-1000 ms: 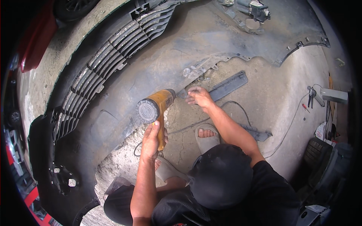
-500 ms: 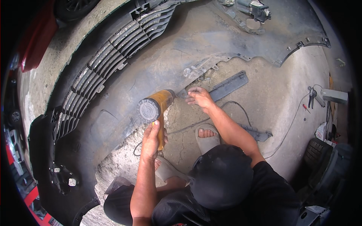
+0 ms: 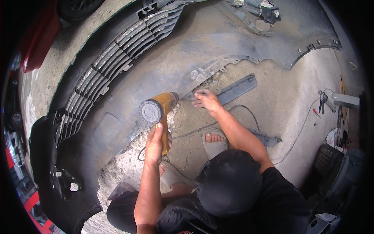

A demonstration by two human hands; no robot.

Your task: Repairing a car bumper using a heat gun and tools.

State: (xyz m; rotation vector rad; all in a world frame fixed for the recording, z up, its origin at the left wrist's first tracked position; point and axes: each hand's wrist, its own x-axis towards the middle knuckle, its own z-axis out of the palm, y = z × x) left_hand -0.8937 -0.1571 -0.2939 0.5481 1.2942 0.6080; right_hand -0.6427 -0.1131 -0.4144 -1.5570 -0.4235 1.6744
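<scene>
At the far left of the frame, toward the top, a red car [image 3: 41,41] stands beyond the big dark bumper [image 3: 163,64], whose slatted grille [image 3: 122,45] runs diagonally through the upper left. Left of centre my left hand [image 3: 154,144] has its fingers wrapped around the handle of the yellow heat gun [image 3: 166,102], nozzle toward the bumper's edge. Over the last half second I have drawn the heat gun slightly left, so its nozzle sits a touch further from my other fingers; I judge this a small change of aim, with the work at the same edge. Near the centre my right hand [image 3: 209,103] has stayed put, fingers curled beside a small tab [image 3: 188,96]; whether they pinch it or only rest there, I cannot tell. Just right of them a long grey strip [image 3: 238,87] lies on the concrete floor [image 3: 290,107], a dark cable [image 3: 249,111] looping below it. At the right of the frame lies a red-handled tool [image 3: 316,112]. I can make out no container's contents.
</scene>
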